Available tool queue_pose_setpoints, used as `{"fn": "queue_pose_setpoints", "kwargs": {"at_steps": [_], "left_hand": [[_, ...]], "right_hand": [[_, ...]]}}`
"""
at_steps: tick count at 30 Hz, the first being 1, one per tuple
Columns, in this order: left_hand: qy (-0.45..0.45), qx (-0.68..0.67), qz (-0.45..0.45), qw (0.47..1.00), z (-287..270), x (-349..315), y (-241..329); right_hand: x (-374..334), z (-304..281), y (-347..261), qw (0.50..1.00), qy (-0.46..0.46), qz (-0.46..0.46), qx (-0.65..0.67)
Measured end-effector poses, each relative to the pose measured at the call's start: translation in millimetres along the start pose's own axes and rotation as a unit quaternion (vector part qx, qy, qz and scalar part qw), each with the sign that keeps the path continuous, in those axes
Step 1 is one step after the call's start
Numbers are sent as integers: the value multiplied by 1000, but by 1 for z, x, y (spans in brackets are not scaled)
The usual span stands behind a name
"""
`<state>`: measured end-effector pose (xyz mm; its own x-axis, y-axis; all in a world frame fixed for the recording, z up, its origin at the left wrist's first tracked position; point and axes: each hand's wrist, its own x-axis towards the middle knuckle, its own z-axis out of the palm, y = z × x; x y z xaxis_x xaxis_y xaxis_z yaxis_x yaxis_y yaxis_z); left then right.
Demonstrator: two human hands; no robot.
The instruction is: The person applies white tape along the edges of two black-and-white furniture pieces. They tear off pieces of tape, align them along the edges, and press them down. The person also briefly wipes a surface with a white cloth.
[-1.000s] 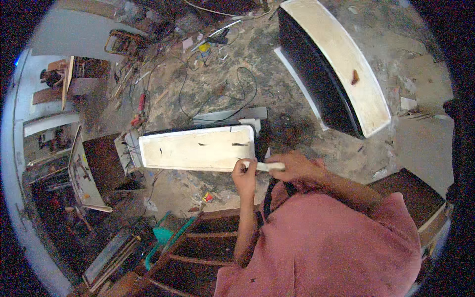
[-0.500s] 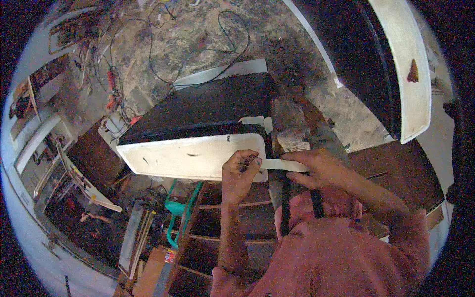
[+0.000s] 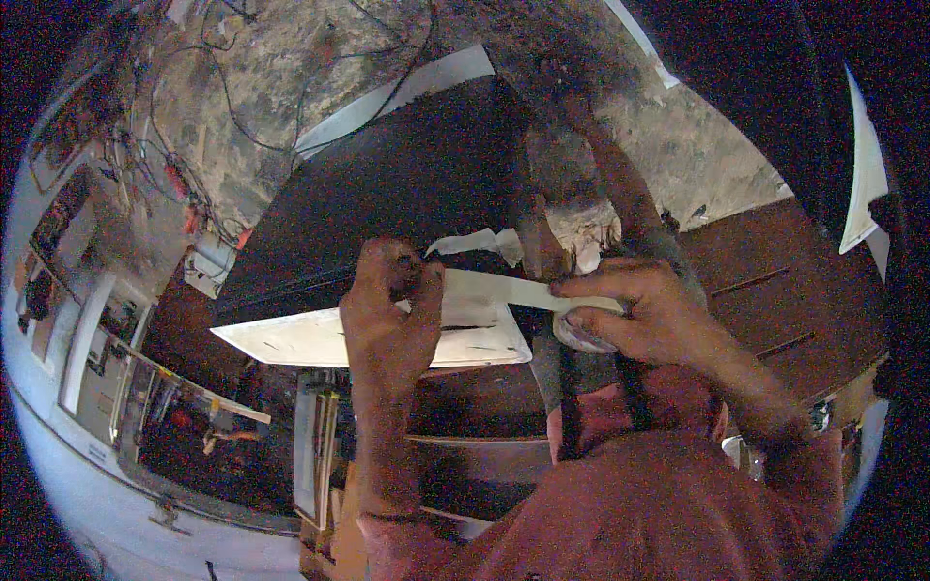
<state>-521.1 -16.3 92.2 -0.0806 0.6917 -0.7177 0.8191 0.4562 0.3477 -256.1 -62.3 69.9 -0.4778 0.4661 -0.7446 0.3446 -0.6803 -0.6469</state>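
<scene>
Between my two hands a strip of whitish tape (image 3: 494, 289) is stretched. My left hand (image 3: 392, 315) pinches its free end, fingers curled, just over the near edge of a large dark box-like piece (image 3: 407, 155). My right hand (image 3: 644, 310) grips the tape roll (image 3: 581, 334), which is partly hidden under its fingers. Below the strip lies the cream-coloured face (image 3: 300, 334) of the dark piece, partly covered by my left hand. A crumpled tape piece (image 3: 480, 244) sticks to the dark edge near its right corner.
Another dark piece with a pale face (image 3: 862, 184) stands at the right. Cables (image 3: 300, 116) trail over the rough floor at the back. Brown boards (image 3: 746, 290) lie to my right. A white-framed opening (image 3: 87, 349) is at the left, and wooden strips (image 3: 315, 455) stand near my left forearm.
My left hand has moved left and away from my right hand, drawing out a longer strip of tape. The roll in my right hand now shows. The view has shifted too.
</scene>
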Motion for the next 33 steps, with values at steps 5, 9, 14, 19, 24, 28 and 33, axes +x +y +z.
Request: {"fn": "queue_pose_setpoints", "kwargs": {"at_steps": [5,9,14,19,24,28,33], "left_hand": [[-38,42,-18,998,-15,12,-1],[-69,30,-82,994,-9,23,-1],[-132,89,-98,982,-2,37,-1],[-118,40,-148,981,6,43,-6],[-120,22,-127,984,11,46,-3],[-135,55,-91,985,12,50,-7],[-151,17,-116,982,11,49,-14]], "right_hand": [[-7,-9,16,986,-58,105,118],[-5,-14,36,986,-42,92,130],[-2,-13,55,983,-67,98,140],[-2,-8,60,982,-36,101,152],[1,-17,56,984,-25,111,135],[3,-22,53,980,-44,137,138],[8,-30,53,987,-50,103,110]]}}
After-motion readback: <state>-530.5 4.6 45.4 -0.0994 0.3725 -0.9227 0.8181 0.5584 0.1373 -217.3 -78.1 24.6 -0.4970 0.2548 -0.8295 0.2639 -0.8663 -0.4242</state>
